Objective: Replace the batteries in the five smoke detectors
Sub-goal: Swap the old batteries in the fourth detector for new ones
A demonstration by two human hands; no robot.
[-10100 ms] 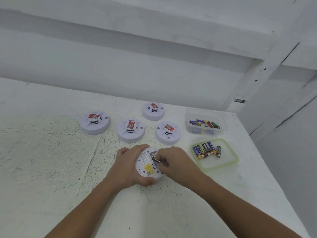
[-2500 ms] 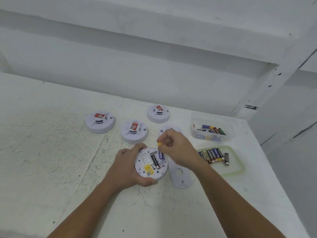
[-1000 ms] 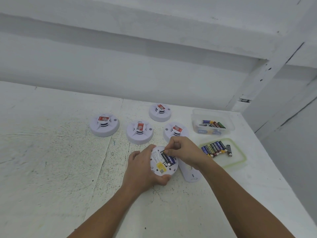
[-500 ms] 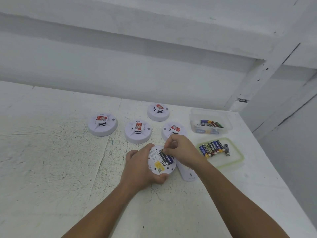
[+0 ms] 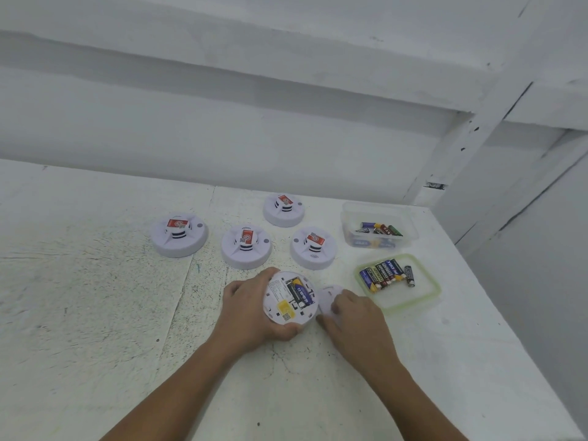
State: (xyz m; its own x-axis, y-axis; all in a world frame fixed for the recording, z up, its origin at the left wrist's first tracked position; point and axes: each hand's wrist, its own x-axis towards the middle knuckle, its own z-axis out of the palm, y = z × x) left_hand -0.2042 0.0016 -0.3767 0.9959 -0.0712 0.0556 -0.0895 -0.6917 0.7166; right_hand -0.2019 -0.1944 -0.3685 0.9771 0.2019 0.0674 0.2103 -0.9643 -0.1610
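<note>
Scuffed white counter (image 5: 95, 297) against a white wall (image 5: 222, 138). Centre frame, left hand (image 5: 248, 310) fingers grip an upturned detector (image 5: 286, 308); right hand (image 5: 353, 313) fingers pinch a loose cover (image 5: 329, 296).

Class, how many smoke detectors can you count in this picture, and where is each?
5. Four stand on the table: far-left detector, middle detector, back detector, right detector. The fifth detector, turned over, is gripped by the left hand.

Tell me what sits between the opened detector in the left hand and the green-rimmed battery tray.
Head view: the detached back cover lies there, gripped by the right hand, close beside the opened detector.
</note>
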